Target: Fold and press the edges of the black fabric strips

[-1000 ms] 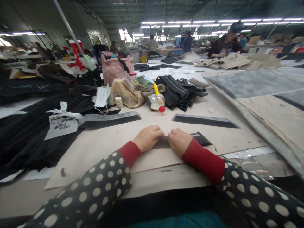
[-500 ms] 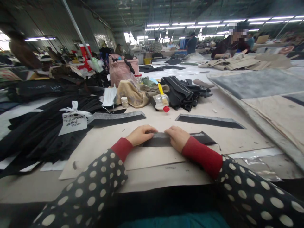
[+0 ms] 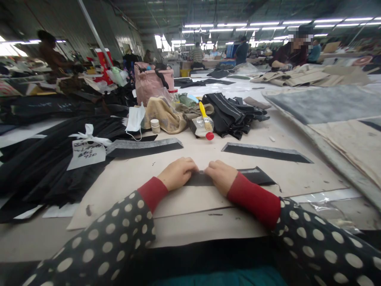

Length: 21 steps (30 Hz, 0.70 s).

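Note:
A black fabric strip (image 3: 200,180) with a grey band along its far edge lies flat on the pale board in front of me. My left hand (image 3: 177,173) pinches that far edge near the strip's left part, fingers closed. Close beside it, my right hand (image 3: 220,174) also has its fingertips closed on the same edge. The two hands nearly meet, and they hide parts of the strip. Farther off lie two similar black strips with grey bands, a left one (image 3: 145,149) and a right one (image 3: 266,152).
Dark fabric pieces (image 3: 56,159) with a handwritten tag (image 3: 87,154) cover the left. A yellow-handled brush (image 3: 204,116), a small white jar (image 3: 155,126), a face mask (image 3: 135,119) and a pink bag (image 3: 153,81) stand behind. A person (image 3: 293,51) works at the far right.
My fingertips have drawn closer together along the strip's far edge. Less of the grey band shows between them, and it appears folded over there. The view has shifted slightly.

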Motion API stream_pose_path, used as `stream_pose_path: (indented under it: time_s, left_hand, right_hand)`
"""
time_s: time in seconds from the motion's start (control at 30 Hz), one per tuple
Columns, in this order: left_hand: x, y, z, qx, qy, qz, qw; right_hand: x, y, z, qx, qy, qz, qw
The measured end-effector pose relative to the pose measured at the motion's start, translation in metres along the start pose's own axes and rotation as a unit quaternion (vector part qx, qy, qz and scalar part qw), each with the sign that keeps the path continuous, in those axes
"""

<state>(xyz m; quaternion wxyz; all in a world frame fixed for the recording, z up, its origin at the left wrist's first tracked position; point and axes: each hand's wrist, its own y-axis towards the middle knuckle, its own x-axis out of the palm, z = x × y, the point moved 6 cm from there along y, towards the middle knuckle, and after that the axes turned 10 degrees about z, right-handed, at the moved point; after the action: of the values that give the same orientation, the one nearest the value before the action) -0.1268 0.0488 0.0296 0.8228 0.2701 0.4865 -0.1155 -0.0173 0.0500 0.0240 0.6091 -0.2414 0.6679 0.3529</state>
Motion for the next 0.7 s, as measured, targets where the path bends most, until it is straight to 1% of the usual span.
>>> stream_pose_path:
  time_s: [0.1,0.17,0.27,0.37,0.43,0.53,0.63,0.7]
  left_hand:
    - [-0.002,-0.004,0.008,0.037,0.069,-0.037,0.996]
    - [-0.002,-0.006,0.013,0.049,0.109,-0.05,0.992]
    - [-0.003,-0.007,0.022,0.057,0.155,-0.046,0.985]
    - [-0.003,-0.007,0.026,0.049,0.174,-0.038,0.983]
    - [-0.004,-0.008,0.024,0.038,0.162,-0.033,0.986]
    - [-0.006,-0.01,0.019,0.018,0.112,-0.03,0.993]
    - [-0.007,-0.011,0.011,-0.013,0.058,-0.024,0.998]
    - [-0.007,-0.011,0.006,-0.04,0.031,-0.009,0.999]
  right_hand:
    - [0.003,-0.001,-0.007,-0.001,-0.039,-0.008,0.999]
    - [0.003,-0.002,-0.01,0.003,-0.052,-0.008,0.999]
    - [0.002,-0.006,-0.01,0.008,-0.055,0.006,0.998]
    - [-0.001,-0.014,0.0,0.019,-0.053,0.015,0.998]
    - [-0.002,-0.022,0.011,0.029,-0.053,0.012,0.998]
    - [-0.006,-0.036,0.033,0.045,-0.043,0.013,0.998]
    - [-0.012,-0.05,0.054,0.049,-0.005,0.021,0.999]
    - [-0.017,-0.06,0.063,0.044,0.017,0.013,0.999]
